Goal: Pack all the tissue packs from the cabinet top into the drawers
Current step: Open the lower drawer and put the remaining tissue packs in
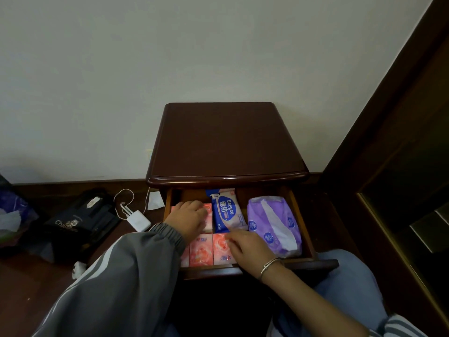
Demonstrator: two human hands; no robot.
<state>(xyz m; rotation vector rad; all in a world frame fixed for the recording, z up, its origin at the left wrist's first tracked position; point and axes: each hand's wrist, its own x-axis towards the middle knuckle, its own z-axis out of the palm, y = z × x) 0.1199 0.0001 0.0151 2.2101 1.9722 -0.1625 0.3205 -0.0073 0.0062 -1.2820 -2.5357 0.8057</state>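
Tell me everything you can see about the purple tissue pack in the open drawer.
The purple tissue pack is a soft, puffy plastic-wrapped bundle with a pale strip down its middle and round blue logos. It lies flat, lengthwise, at the right side of the open drawer, next to the blue-and-white pack. The right hand sits by its left edge; contact is unclear.

Tissue packs (pixel 201 250) in drawer (pixel 306 235) under cabinet top (pixel 226 142); charger (pixel 139 221) left.

Drawer (pixel 209 269) rear corners free, packs (pixel 201 251) fill rest
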